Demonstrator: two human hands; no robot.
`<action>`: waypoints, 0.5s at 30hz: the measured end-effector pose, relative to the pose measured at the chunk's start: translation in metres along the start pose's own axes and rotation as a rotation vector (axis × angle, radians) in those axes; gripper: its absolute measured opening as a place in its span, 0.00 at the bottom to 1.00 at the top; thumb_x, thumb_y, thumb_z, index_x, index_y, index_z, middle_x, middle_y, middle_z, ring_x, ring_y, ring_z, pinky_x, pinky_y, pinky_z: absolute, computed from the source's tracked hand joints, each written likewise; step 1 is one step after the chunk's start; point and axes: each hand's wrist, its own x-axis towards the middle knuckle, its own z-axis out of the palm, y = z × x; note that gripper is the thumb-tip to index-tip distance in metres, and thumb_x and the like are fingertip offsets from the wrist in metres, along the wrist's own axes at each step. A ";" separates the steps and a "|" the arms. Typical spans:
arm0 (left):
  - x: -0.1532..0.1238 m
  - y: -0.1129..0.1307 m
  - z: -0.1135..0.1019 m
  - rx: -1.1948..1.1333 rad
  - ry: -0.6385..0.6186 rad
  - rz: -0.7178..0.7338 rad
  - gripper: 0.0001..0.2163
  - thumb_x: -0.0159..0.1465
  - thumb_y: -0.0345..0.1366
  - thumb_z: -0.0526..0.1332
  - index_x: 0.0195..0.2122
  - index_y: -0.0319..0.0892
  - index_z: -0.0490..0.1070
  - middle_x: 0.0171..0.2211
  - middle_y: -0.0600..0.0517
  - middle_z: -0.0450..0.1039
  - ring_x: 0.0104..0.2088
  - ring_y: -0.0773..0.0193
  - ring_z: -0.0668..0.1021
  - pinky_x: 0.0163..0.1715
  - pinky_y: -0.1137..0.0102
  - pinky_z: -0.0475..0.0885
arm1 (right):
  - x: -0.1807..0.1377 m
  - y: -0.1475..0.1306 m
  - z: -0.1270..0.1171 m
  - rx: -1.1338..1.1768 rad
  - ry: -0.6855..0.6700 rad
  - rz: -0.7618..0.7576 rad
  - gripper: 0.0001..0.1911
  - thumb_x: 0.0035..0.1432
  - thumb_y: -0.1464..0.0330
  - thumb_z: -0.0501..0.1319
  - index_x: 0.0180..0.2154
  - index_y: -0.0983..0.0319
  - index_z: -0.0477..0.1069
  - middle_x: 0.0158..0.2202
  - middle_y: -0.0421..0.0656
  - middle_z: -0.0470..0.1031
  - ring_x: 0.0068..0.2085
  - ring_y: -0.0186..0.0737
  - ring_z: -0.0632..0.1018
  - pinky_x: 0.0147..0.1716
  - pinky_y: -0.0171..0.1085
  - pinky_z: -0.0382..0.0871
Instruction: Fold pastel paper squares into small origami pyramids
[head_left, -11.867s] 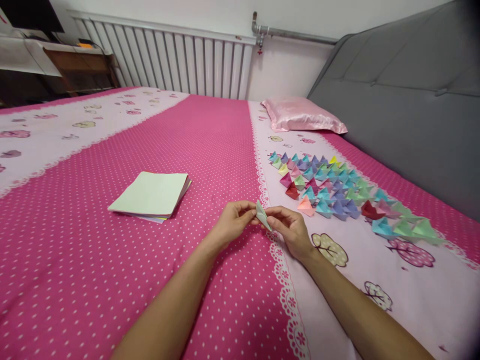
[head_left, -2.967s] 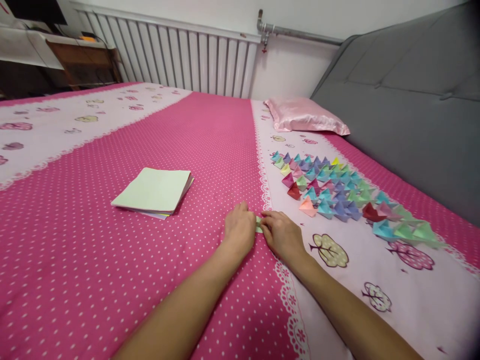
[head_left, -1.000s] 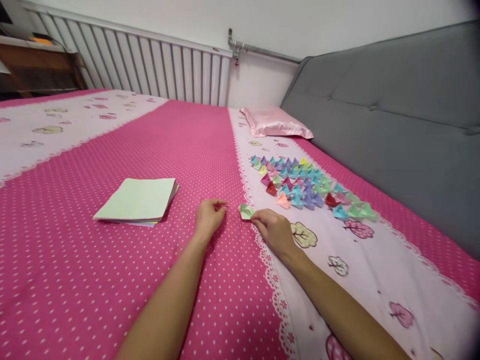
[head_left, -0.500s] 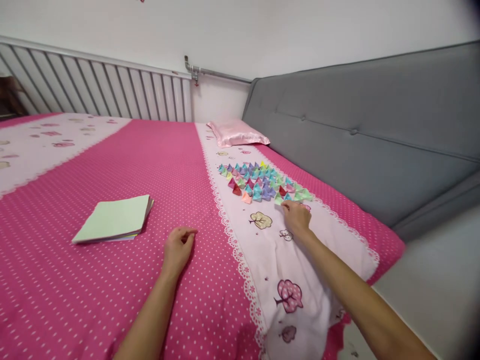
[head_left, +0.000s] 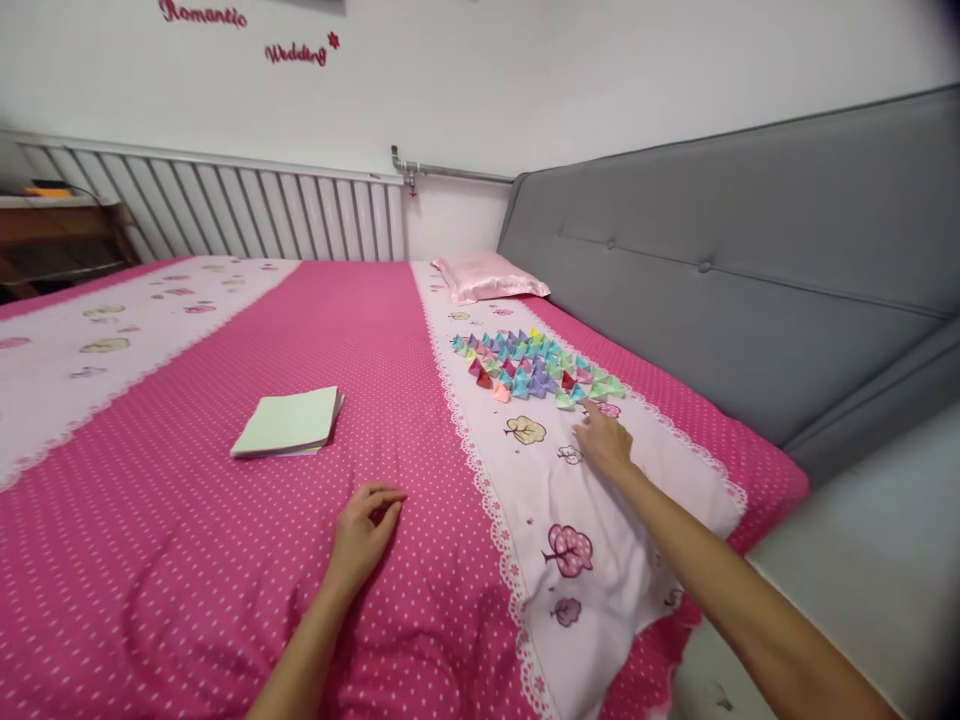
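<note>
My right hand (head_left: 606, 442) lies on the pale strip of the bedspread, its fingertips just short of the near end of a patch of small folded paper shapes (head_left: 534, 365) in many colours. The fingers are loosely out and hold nothing. A light green folded piece (head_left: 564, 401) sits at the patch's near edge, close to those fingertips. My left hand (head_left: 363, 528) rests on the pink dotted bedspread (head_left: 225, 560) with fingers loosely curled and empty. A stack of square paper sheets (head_left: 289, 423), green on top, lies ahead of the left hand.
A pink satin pillow (head_left: 489, 276) lies at the far end of the pale strip. A grey padded headboard (head_left: 720, 250) runs along the right. A white radiator (head_left: 225, 215) lines the far wall. The bed's edge (head_left: 739, 525) drops off at the right.
My right hand carried the green folded piece to the near end of the patch, let it go and drew back a little. My left hand stayed down. The view swung right and up.
</note>
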 end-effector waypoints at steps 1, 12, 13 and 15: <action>-0.007 0.002 -0.004 -0.014 -0.010 -0.004 0.10 0.58 0.39 0.56 0.33 0.43 0.77 0.36 0.49 0.73 0.40 0.61 0.75 0.43 0.64 0.71 | -0.017 0.005 -0.005 0.012 -0.004 -0.027 0.27 0.56 0.66 0.56 0.58 0.58 0.58 0.42 0.46 0.77 0.41 0.48 0.76 0.37 0.43 0.67; -0.164 -0.002 -0.058 -0.149 -0.093 -0.306 0.11 0.55 0.46 0.60 0.35 0.52 0.78 0.45 0.49 0.74 0.47 0.54 0.75 0.48 0.57 0.71 | -0.153 0.079 0.018 -0.067 -0.016 -0.206 0.35 0.56 0.51 0.48 0.58 0.67 0.55 0.60 0.57 0.57 0.60 0.58 0.59 0.56 0.52 0.53; -0.183 -0.007 -0.062 -0.151 -0.084 -0.327 0.11 0.54 0.46 0.60 0.35 0.53 0.78 0.45 0.50 0.75 0.47 0.53 0.75 0.47 0.58 0.72 | -0.154 0.077 0.023 -0.093 -0.073 -0.160 0.36 0.56 0.50 0.47 0.60 0.65 0.53 0.62 0.55 0.53 0.61 0.59 0.56 0.57 0.53 0.50; -0.222 -0.017 -0.068 -0.121 0.022 -0.369 0.10 0.54 0.46 0.59 0.33 0.55 0.78 0.42 0.50 0.76 0.45 0.52 0.76 0.46 0.58 0.73 | -0.155 0.072 0.032 -0.129 -0.143 -0.077 0.38 0.56 0.49 0.45 0.63 0.62 0.47 0.65 0.52 0.47 0.64 0.59 0.50 0.58 0.55 0.46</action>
